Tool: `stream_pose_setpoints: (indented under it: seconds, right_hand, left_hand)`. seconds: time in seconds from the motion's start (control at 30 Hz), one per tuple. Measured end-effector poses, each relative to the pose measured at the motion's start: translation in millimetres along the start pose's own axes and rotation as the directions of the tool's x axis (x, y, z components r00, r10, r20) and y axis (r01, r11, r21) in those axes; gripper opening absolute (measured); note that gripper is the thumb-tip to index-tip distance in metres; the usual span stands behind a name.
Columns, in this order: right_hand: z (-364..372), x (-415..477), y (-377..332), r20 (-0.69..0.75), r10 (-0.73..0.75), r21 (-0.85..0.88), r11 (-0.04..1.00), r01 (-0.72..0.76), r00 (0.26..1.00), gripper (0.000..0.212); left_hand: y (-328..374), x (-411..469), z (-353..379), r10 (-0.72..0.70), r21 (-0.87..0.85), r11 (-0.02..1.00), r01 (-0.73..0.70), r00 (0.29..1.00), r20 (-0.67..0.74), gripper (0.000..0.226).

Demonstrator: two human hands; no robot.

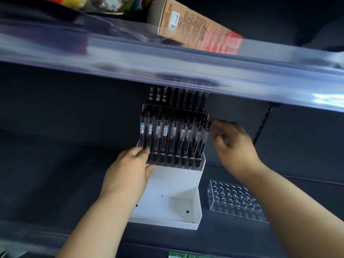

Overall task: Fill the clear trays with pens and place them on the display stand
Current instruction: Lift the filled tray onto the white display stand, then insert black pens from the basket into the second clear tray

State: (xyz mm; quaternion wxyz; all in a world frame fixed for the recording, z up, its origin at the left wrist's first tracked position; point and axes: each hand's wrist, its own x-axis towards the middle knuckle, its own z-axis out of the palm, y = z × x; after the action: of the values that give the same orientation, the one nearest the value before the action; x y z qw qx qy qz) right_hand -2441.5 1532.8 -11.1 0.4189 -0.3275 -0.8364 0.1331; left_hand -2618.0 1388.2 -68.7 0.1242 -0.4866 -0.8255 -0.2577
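Display stand [173,185] sits on the shelf [55,174], full pen tray [173,162] on its step, long side running left-right. Left hand [128,172] grips the tray's left end; right hand [232,144] is at the right end, grip too blurry to call.

A brown cardboard box [188,21] lies tilted behind a clear shelf strip [167,67]. Bright packets [89,2], too blurred to identify, perhaps toys, sit at top left. A green label [183,255] shows below the dark shelf [46,174].
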Motion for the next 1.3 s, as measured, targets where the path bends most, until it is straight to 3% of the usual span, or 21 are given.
stream_pose_setpoints:
  seconds: [0.23,0.37,0.53,0.7,0.8,0.9,1.1,1.3]
  right_hand:
    - [-3.9,-69.8,19.5,0.103,-0.001,-0.047,0.999,0.006,0.995,0.036]
    - [-10.2,-117.3,43.4,0.193,0.126,-0.071,0.991,-0.114,0.973,0.033]
    - [-17.4,-159.7,74.7,0.179,0.291,-0.123,0.954,-0.271,0.94,0.031]
    - [-22.1,-169.6,102.7,0.164,0.279,-0.29,0.931,-0.224,0.946,0.031]
    - [-27.7,-154.8,118.1,0.131,0.207,-0.319,0.935,-0.156,0.969,0.029]
    - [-28.9,-147.4,137.2,0.145,0.235,-0.374,0.912,-0.166,0.961,0.035]
    - [-19.1,-148.7,159.9,0.317,0.334,-0.427,0.886,-0.181,0.888,0.052]
    - [-30.0,-150.2,147.5,0.331,0.309,-0.401,0.901,-0.163,0.892,0.044]
  left_hand:
    - [31.7,-27.0,8.2,0.161,0.081,0.983,-0.167,0.984,0.075,0.052]
    - [55.8,-40.6,22.4,0.26,0.093,0.957,-0.276,0.953,0.152,0.052]
    - [86.0,-55.1,48.7,0.383,0.07,0.911,-0.406,0.897,0.22,0.048]
    - [118.5,-65.5,79.9,0.491,0.008,0.853,-0.523,0.806,0.329,0.045]
    - [134.2,-65.2,96.3,0.57,-0.008,0.805,-0.594,0.769,0.29,0.047]
    - [145.7,-59.3,114.6,0.544,-0.022,0.825,-0.564,0.784,0.299,0.051]
    - [146.6,-47.5,149.3,0.429,0.141,0.849,-0.51,0.819,0.382,0.061]
    - [154.5,-54.4,132.4,0.419,0.204,0.83,-0.52,0.821,0.388,0.056]
